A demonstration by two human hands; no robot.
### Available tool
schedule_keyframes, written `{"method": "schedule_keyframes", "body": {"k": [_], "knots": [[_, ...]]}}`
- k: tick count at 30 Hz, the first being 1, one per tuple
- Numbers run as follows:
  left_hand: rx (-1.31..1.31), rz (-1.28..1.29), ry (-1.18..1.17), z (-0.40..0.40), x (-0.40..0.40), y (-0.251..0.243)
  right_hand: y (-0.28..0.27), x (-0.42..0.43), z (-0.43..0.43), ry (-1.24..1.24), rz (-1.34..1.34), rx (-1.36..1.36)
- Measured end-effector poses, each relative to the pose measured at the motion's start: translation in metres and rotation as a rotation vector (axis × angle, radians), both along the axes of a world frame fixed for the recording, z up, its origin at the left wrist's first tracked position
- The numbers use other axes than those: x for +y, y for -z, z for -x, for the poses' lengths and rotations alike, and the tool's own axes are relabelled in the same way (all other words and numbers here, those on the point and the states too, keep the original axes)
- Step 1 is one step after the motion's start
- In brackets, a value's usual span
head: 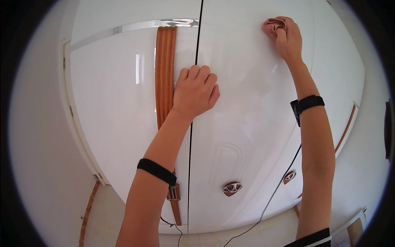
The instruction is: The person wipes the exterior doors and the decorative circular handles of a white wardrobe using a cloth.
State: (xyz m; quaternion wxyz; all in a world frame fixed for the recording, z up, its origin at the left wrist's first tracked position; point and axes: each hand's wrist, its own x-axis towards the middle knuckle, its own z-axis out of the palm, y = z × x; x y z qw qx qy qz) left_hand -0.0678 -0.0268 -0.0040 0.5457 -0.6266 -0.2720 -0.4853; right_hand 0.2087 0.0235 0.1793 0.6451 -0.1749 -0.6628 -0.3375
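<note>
A crumpled pink cloth (273,26) is bunched in my right hand (290,40), high on the glossy white wardrobe door panel (247,77). My left hand (197,89) is curled with its back towards me, over the black gap (199,31) between two panels. I see nothing in that hand, though its palm and fingertips are hidden. Just left of it runs a ribbed, wood-coloured trim strip (165,77), partly covered by my forearm. A shiny chrome band (157,23) crosses the left panel above the strip.
Oval metal emblems on brown bases (232,188) (289,177) sit low on the panels. Black straps (156,171) (311,103) circle both forearms, and thin cables (265,210) hang near them. A hinged door frame (69,105) stands left. Pale floor tiles (209,239) show below.
</note>
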Motion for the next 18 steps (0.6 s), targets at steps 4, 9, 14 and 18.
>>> {"method": "schedule_keyframes", "body": {"k": [4,9,14,18], "knots": [[0.005,-0.008,-0.038,-0.001,-0.001,0.000,-0.013,0.005,-0.002,0.213,-0.196,0.011],[0.003,-0.009,0.000,-0.001,0.004,0.002,-0.011,-0.007,0.003,0.054,0.056,-0.054],[0.014,-0.029,0.008,0.002,0.006,0.000,0.034,0.008,-0.017,0.094,0.025,-0.172],[0.011,-0.009,-0.028,0.003,0.001,-0.001,0.045,-0.006,-0.020,0.177,-0.009,-0.185]]}}
